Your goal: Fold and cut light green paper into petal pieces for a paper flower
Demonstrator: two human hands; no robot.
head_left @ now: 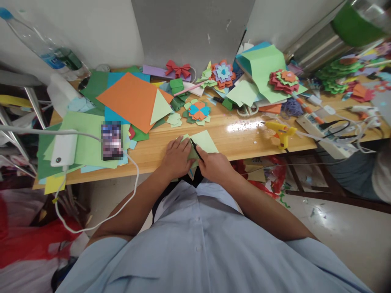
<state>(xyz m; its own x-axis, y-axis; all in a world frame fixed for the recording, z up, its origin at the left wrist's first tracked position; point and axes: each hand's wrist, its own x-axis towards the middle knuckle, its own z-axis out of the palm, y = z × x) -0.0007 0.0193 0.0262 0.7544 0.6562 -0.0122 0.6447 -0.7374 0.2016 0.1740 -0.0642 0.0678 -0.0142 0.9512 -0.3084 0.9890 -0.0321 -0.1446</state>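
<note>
A pale green sheet of paper (205, 139) lies at the front edge of the wooden table (241, 142). My left hand (177, 158) rests flat on its left part, fingers stretched forward and holding nothing. From the right, my right hand (215, 165) grips a slim black tool (195, 149), its tip on the paper close to my left fingertips. Whether the tool is a pen or a knife cannot be told. A small blue piece shows between my hands. Beyond them lies a layered paper flower (198, 112) in orange, blue and green.
A yellow glue gun (281, 133) stands right of my hands, near a power strip (324, 132). Coloured sheets (128, 99), a phone (111, 140) and a white power bank (64, 148) lie left. Paper flowers (223, 74) line the back. A white cable hangs over the front edge.
</note>
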